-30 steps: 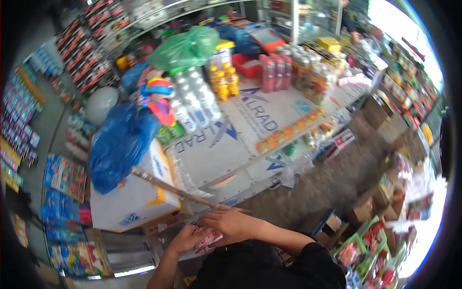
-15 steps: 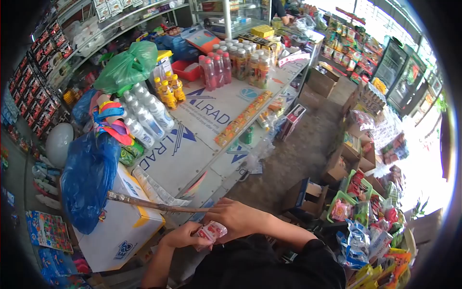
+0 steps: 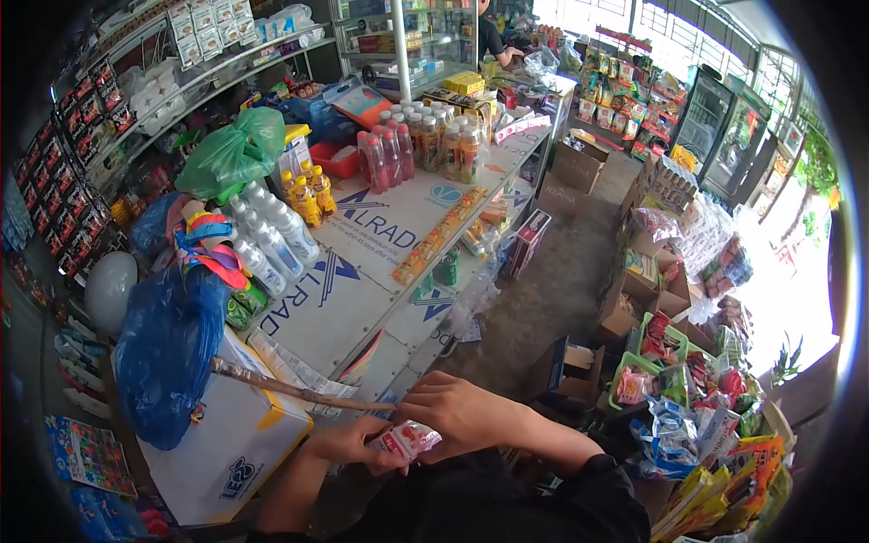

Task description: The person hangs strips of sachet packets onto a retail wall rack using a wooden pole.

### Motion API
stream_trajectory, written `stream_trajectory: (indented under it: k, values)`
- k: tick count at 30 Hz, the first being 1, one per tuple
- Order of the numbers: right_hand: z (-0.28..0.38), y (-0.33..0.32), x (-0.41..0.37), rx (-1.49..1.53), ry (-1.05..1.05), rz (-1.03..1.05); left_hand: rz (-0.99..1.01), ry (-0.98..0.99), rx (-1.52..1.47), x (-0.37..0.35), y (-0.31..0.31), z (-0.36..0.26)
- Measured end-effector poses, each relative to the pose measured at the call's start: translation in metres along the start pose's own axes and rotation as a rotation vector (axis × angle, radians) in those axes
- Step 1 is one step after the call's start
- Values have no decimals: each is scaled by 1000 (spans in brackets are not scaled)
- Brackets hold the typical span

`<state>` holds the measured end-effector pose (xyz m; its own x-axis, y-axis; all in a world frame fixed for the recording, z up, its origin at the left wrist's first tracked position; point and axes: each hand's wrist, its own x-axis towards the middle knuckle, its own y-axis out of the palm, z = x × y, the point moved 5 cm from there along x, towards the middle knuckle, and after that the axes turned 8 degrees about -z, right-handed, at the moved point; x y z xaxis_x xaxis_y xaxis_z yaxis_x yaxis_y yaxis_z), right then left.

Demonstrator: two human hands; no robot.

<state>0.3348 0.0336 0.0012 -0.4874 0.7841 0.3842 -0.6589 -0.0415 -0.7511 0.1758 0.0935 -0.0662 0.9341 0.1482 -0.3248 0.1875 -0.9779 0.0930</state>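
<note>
Low in front of my body, my left hand [image 3: 344,442] pinches a small red-and-white packet [image 3: 407,440] between thumb and fingers. My right hand [image 3: 450,409] is right beside it, back of the hand up and fingers bent down over the packet's far side. A thin brown stick [image 3: 299,390] slants from the blue plastic bag [image 3: 172,339] to my right fingertips, crossing above a white LEO carton [image 3: 217,443]. The right fingertips are hidden, so I cannot tell whether they grip the stick or the packet.
A counter [image 3: 317,312] carries water bottles [image 3: 276,231], yellow-capped bottles [image 3: 308,195], pink drinks [image 3: 385,158] and a green bag [image 3: 233,154]. Right of the aisle [image 3: 534,308] stand cardboard boxes [image 3: 629,303], green baskets [image 3: 634,380] and snack packs [image 3: 724,484]. A person [image 3: 493,41] is behind the far counter.
The view has shifted slightly, showing more of the far counter and the person there. The packet has tipped a little to the right in my left hand; both hands stay close together.
</note>
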Motion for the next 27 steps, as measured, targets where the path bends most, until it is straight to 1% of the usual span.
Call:
stream_trajectory:
  k: [4,6,10,12,13,15,16,18,20,22,23,27]
  values:
    - [5,4,-3,46,37,2,-38,-1,-38,-6,7,2]
    - [6,8,-5,49,10,-26,-49,-74,-81,-10,12,1]
    - [-1,19,-11,145,40,-10,-102,-61,-148,-13,21,10]
    - [-5,21,-13,215,86,15,-206,0,32,-17,23,10]
    - [0,25,-14,219,76,16,-216,-2,34,-20,28,11]
    - [3,20,-21,228,109,-12,-296,19,177,-14,33,7]
    - [3,17,-26,222,118,-14,-286,24,176,-10,37,4]
    - [5,17,-35,202,137,-34,-280,-93,236,-9,41,3]
    - [11,12,-41,194,135,-69,-289,-110,270,-6,42,5]
    - [16,5,-49,65,126,-109,-289,36,353,1,47,-8]
    - [21,-2,-52,47,121,-136,-267,0,311,4,49,-5]
    - [21,-11,-66,104,148,-174,-196,21,310,15,53,-14]
